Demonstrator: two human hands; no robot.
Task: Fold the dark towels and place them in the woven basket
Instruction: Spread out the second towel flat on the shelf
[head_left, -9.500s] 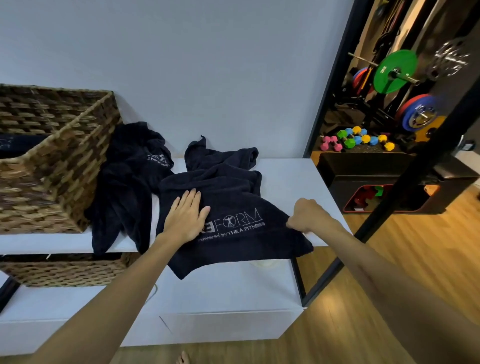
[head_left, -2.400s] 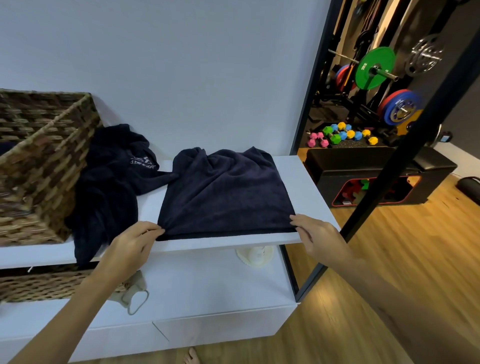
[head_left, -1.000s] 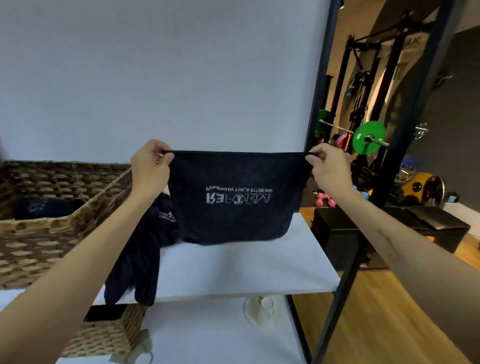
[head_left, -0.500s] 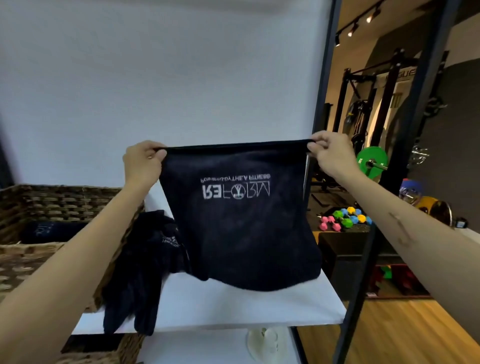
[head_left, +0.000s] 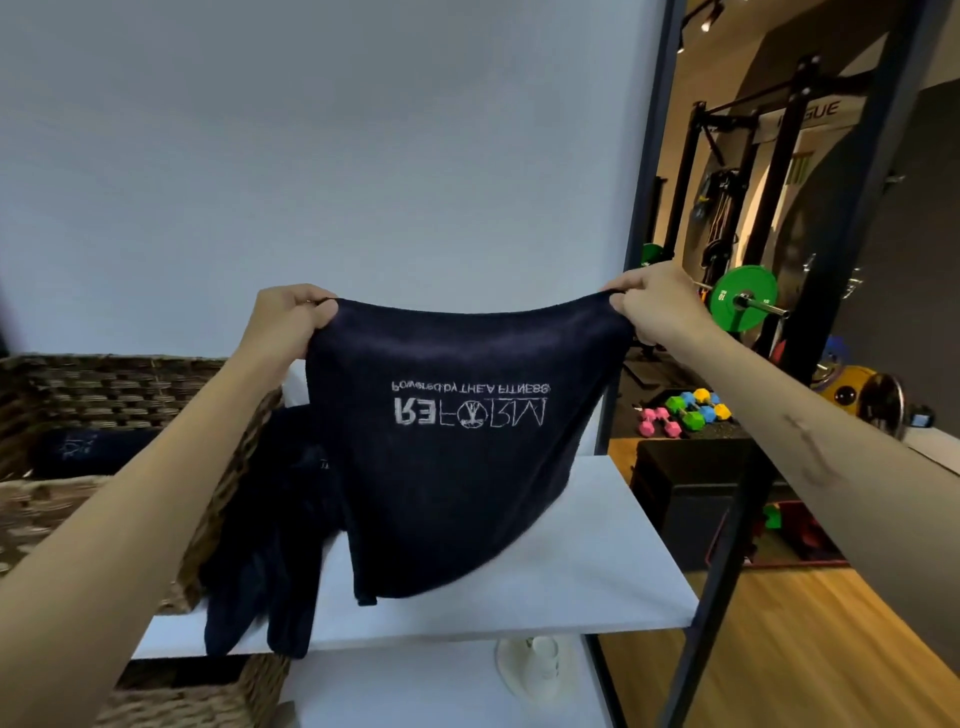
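Head view: dark towel (head_left: 457, 467) held up over the white shelf (head_left: 597, 571), printed lettering upside down, top edge sagging between two grips, bottom hem hanging just above the shelf's middle. Left hand (head_left: 291, 322) curled tight around the top left corner; right hand (head_left: 649, 306) pinching the top right corner, fingers closed on the cloth. Looks already doubled over, though layers hard to tell apart; by judgement mid-fold, another fold or two left before going in. Second dark towel (head_left: 270, 545), unfolded, bunched at the shelf's left part beside the woven basket (head_left: 130, 384) and drooping over the front edge. Inside the basket at the shelf's left end, one dark folded towel (head_left: 88, 449) visible, apparently done. Count: three dark towels seen — one stowed, one in hand, one waiting; more may lie hidden in the basket. Second woven basket (head_left: 197, 696) on the lower shelf, contents not visible. Beyond the black frame (head_left: 639, 260) on the right, gym gear: one green weight plate (head_left: 743, 299), a cluster of coloured dumbbells (head_left: 685, 410).
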